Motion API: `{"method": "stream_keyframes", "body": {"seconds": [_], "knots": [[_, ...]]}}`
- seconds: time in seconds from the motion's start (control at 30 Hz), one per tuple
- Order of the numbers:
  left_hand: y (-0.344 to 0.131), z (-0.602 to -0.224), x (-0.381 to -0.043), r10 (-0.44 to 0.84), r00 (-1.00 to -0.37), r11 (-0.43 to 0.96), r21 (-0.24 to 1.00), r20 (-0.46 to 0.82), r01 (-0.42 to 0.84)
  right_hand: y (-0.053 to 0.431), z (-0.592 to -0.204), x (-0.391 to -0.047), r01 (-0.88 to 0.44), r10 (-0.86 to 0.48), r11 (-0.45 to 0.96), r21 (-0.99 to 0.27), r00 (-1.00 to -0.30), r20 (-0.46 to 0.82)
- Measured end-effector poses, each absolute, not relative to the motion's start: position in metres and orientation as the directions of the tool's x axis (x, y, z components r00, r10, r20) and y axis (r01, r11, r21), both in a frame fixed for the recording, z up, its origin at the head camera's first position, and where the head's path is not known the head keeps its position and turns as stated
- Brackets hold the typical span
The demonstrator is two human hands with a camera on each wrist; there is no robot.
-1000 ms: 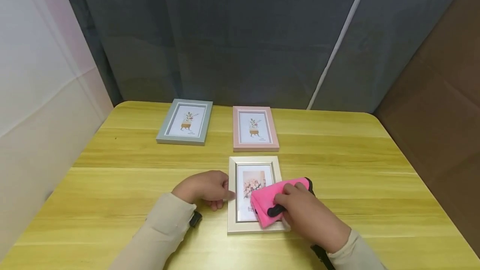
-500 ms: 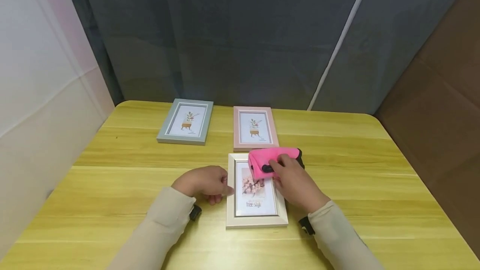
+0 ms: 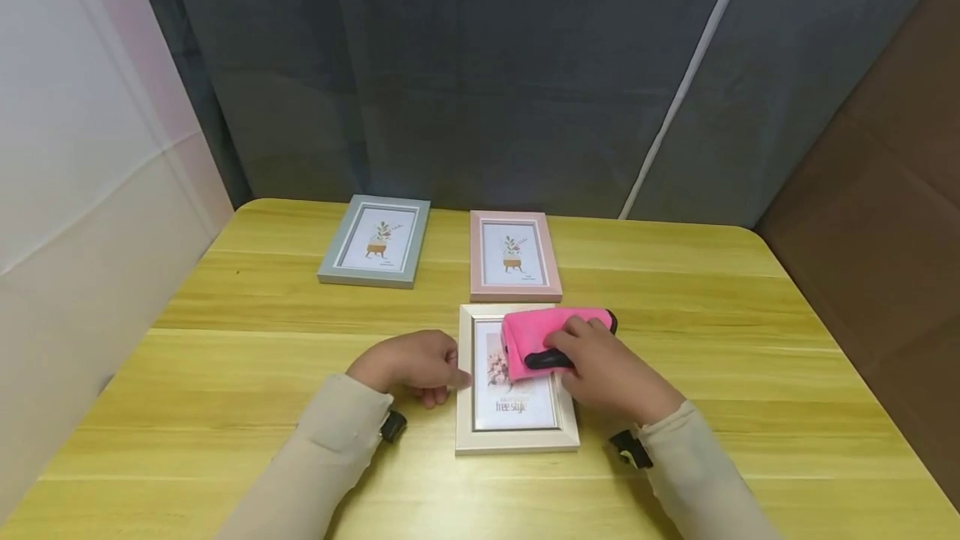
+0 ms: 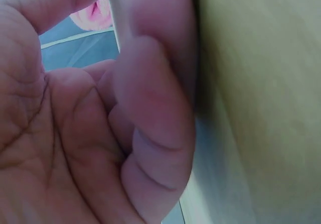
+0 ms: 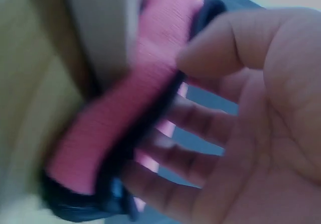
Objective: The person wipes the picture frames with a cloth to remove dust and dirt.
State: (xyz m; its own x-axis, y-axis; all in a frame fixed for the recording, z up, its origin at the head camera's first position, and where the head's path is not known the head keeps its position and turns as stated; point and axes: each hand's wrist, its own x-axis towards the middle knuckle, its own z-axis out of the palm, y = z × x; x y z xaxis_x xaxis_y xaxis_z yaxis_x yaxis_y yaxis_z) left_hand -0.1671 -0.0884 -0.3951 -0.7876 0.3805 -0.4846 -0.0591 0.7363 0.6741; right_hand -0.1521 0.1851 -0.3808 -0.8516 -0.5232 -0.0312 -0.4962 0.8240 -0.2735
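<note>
A cream picture frame [image 3: 517, 441] lies flat on the table, a flower print and the words "free style" behind its pane. My left hand [image 3: 411, 363] holds the frame's left border, thumb over the top and the other fingers curled at the side. In the left wrist view those curled fingers [image 4: 155, 98] sit low by the wood. My right hand [image 3: 611, 369] grips a folded pink cloth [image 3: 536, 330] with black edging, which covers the upper right of the frame. Seen from the right wrist, the cloth [image 5: 120, 103] hangs over the frame's side edge, thumb and fingertips on it.
Behind the cream frame lies a pink picture frame [image 3: 555, 277], with a grey-green picture frame [image 3: 360, 280] to its left. Both hold a plant-pot print. A dark curtain [image 3: 450, 73] hangs past the far edge of the wooden table [image 3: 225, 373].
The cloth in my right hand moved from the frame's lower right up to its top, then slightly back down toward me. The left hand stayed at the left border.
</note>
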Motion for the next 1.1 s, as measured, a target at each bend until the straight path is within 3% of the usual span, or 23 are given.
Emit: {"method": "stream_keyframes", "body": {"seconds": [0.37,0.63,1.1], "knots": [[-0.086,-0.396,-0.168,0.358,-0.791,0.741,0.666,-0.496,-0.081,0.185,-0.357,-0.135,-0.525,-0.628,0.748,-0.405,-0.758,-0.178],[-0.086,-0.396,-0.167,0.36,-0.791,0.741,0.667,-0.495,-0.079,0.186,-0.357,-0.131,-0.568,-0.668,0.714,-0.41,-0.728,-0.156],[-0.088,-0.395,-0.167,0.387,-0.788,0.753,0.658,-0.479,-0.03,0.178,-0.362,-0.134,-0.505,-0.571,0.789,-0.35,-0.813,-0.113]]}}
